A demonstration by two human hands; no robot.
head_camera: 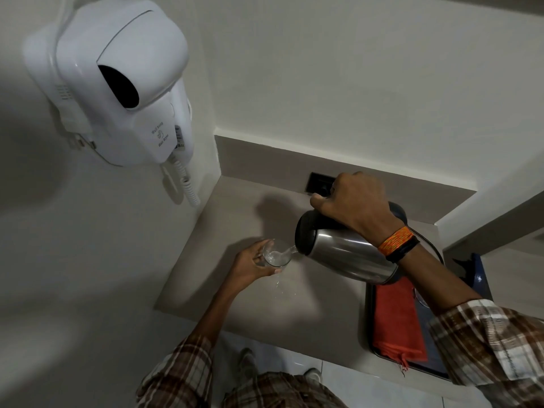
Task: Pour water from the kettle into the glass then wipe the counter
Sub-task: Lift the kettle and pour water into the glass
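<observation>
1. The right hand [357,201] is wrapped tight around the handle of the kettle [344,251], fingers fully closed on it.
2. The kettle is steel with a black lid, tipped steeply to the left above the counter [235,207], spout down at the glass [275,254].
3. A thin stream of water runs from the spout into the glass.
4. The left hand [253,265] curls around the glass from the left, fingers partly closed on its side, holding it just at the spout.
5. The glass is tilted toward the kettle and holds some water; whether its base touches the counter cannot be told.
6. A small splash of water [279,285] shows on the counter just below the glass.
7. A tray [371,319] sits on the counter's right end, under the kettle's base, with an orange cloth [397,319] lying in it.
8. A white hair dryer [117,81] hangs on the left wall, well apart from the hands.
9. Orange and black bands [397,241] circle the right wrist.
</observation>
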